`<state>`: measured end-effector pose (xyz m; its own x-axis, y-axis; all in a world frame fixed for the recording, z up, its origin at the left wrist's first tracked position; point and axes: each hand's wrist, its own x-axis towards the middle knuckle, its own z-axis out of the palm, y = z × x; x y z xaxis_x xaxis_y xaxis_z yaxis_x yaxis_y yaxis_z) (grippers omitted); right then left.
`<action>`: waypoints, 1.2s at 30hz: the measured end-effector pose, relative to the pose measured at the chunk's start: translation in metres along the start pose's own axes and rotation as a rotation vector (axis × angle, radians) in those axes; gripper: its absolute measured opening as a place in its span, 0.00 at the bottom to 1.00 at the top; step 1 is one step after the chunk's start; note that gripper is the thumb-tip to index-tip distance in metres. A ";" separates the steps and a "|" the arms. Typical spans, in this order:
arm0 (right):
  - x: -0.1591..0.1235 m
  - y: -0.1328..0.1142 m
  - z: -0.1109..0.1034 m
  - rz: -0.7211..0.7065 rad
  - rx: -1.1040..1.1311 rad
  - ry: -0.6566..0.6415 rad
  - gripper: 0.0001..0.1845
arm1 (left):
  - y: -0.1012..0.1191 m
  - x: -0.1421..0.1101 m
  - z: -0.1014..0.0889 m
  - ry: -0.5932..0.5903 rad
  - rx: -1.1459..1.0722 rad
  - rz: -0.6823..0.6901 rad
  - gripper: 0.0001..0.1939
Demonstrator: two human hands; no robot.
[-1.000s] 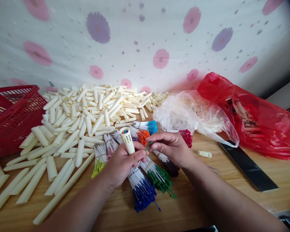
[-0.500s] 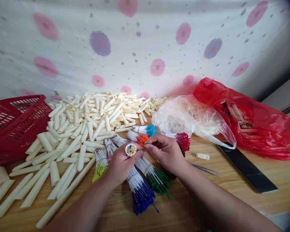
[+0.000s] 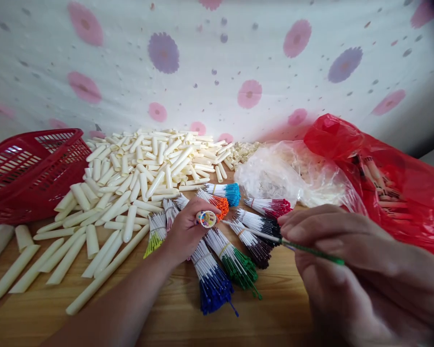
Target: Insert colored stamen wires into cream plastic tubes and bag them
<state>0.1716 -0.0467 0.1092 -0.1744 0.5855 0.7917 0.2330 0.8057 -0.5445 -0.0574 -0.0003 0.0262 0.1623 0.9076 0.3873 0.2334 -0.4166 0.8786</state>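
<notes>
My left hand (image 3: pixel 185 230) grips a short cream tube (image 3: pixel 206 219) whose open end faces me, with several coloured tips showing inside. My right hand (image 3: pixel 332 255) is drawn back close to the camera and pinches a thin white stick with a green end (image 3: pixel 300 246); its white tip points toward the tube. Between the hands, bundles of coloured-tipped sticks fan out on the wooden table (image 3: pixel 173 323): blue (image 3: pixel 213 289), green (image 3: pixel 238 265), dark purple (image 3: pixel 255 243), red (image 3: pixel 271 206), orange (image 3: pixel 219 203), light blue (image 3: pixel 227 191) and yellow (image 3: pixel 154 238).
A big heap of cream tubes (image 3: pixel 144 168) covers the table's left half, longer ones lying nearest me. A red basket (image 3: pixel 29 173) stands at far left. A clear plastic bag (image 3: pixel 292 176) and a red plastic bag (image 3: pixel 394 193) lie at right, before a flowered cloth.
My right hand has pulled back from the tube toward the camera, drawing a green-ended stick out. The left hand stays on the tube, its open end turned toward me.
</notes>
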 end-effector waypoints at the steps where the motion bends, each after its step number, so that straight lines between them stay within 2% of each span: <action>1: 0.001 -0.003 0.002 -0.035 -0.029 -0.048 0.07 | 0.000 0.000 0.000 0.002 -0.002 0.001 0.08; 3: 0.004 -0.006 0.007 -0.119 -0.101 -0.146 0.08 | 0.000 0.001 0.001 -0.004 0.001 0.001 0.08; 6: 0.010 -0.006 0.013 -0.161 -0.166 -0.213 0.08 | 0.000 0.002 0.001 -0.021 0.006 -0.008 0.08; 13: 0.011 0.002 0.025 -0.160 -0.121 -0.244 0.10 | 0.001 0.003 0.003 -0.029 0.003 0.000 0.07; 22: 0.007 0.004 0.039 -0.124 -0.125 -0.144 0.12 | 0.000 0.002 0.002 -0.003 0.050 0.027 0.04; 27: 0.004 0.008 0.042 -0.011 -0.092 -0.038 0.12 | -0.003 0.001 0.001 0.033 0.147 0.037 0.05; 31: 0.000 0.014 0.043 0.059 -0.094 0.017 0.11 | 0.000 -0.001 -0.001 -0.008 0.226 0.066 0.11; 36: -0.001 0.019 0.042 0.025 -0.115 0.034 0.12 | 0.003 -0.002 -0.005 -0.080 0.292 0.086 0.23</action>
<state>0.1363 -0.0279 0.0865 -0.1348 0.6000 0.7886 0.3456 0.7743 -0.5301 -0.0620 -0.0029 0.0297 0.2655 0.8660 0.4237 0.4792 -0.4999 0.7215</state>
